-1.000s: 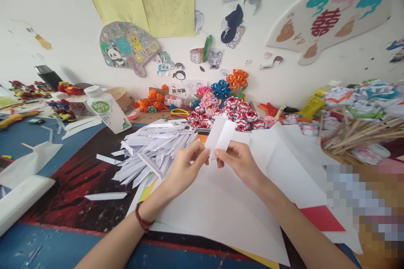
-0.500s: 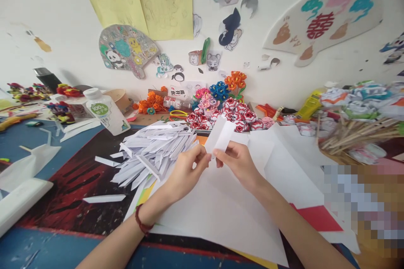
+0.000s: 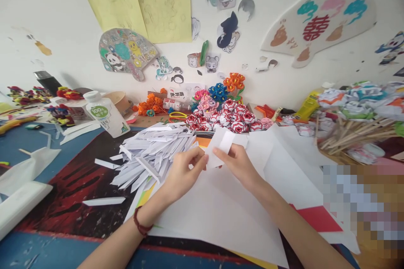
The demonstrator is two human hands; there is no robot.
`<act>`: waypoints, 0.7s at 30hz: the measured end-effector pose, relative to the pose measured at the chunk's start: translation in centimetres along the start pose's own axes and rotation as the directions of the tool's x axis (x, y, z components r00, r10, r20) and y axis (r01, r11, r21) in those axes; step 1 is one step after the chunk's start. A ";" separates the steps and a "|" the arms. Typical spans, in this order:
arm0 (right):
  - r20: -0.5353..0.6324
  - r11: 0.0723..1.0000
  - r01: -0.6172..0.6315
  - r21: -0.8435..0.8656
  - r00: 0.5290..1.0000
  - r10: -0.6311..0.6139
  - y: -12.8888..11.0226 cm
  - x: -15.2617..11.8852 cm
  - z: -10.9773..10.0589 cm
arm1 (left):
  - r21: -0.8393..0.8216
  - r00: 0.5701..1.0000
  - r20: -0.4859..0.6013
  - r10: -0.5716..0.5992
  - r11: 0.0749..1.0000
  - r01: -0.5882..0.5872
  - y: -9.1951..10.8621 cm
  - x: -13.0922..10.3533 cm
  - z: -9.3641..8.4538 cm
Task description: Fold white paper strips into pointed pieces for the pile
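Observation:
A small folded piece of white paper [image 3: 217,145] is held up between my two hands, over large white sheets [image 3: 217,214] on the table. My left hand [image 3: 188,170] pinches its lower left edge with thumb and fingers. On the other side, my right hand [image 3: 235,162] grips it, thumb flat on the front and fingers behind. A crease runs lengthwise near the paper's right side. Left of my hands lies a heap of folded white paper strips [image 3: 151,151], and a single strip [image 3: 104,201] rests apart from it on the dark mat.
Red-and-white paper flowers [image 3: 236,117] and orange flowers [image 3: 150,105] stand along the wall. A white bottle [image 3: 107,113] is at the back left. Wooden sticks [image 3: 353,138] and a yellow bottle [image 3: 307,106] are at the right. A red paper [image 3: 318,218] lies near my right forearm.
The folded paper has tilted and dropped slightly, showing more of its left panel. My right thumb now lies higher across it, and my left hand has shifted a little left.

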State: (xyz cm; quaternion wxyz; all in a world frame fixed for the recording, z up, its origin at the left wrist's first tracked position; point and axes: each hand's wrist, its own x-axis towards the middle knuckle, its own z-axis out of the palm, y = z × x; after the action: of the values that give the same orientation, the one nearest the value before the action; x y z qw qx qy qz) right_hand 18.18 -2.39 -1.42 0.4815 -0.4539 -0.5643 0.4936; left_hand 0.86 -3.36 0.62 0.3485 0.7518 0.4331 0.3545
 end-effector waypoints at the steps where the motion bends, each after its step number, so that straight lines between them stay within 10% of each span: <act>1: -0.038 1.000 -0.002 -0.001 0.999 0.001 0.0 0.0 -0.1 | 0.010 0.999 0.040 -0.004 1.000 0.004 0.0 -0.1 0.1; 15: 0.257 0.999 -0.037 -0.029 0.965 0.043 -0.2 -0.6 0.7 | 0.501 0.911 -0.346 0.225 0.865 -0.023 -1.2 -0.3 0.3; 21: 0.254 1.000 -0.006 -0.021 0.967 0.011 0.1 -0.5 0.8 | 0.722 0.866 -0.221 0.449 0.672 -0.164 -2.5 -1.0 0.4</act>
State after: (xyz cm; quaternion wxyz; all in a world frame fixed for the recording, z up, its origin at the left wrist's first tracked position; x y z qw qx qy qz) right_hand 17.42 -2.97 -1.64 0.3987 -0.3941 -0.6242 0.5441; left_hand -0.20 -3.35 -1.89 -0.1095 0.8050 0.4560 0.3635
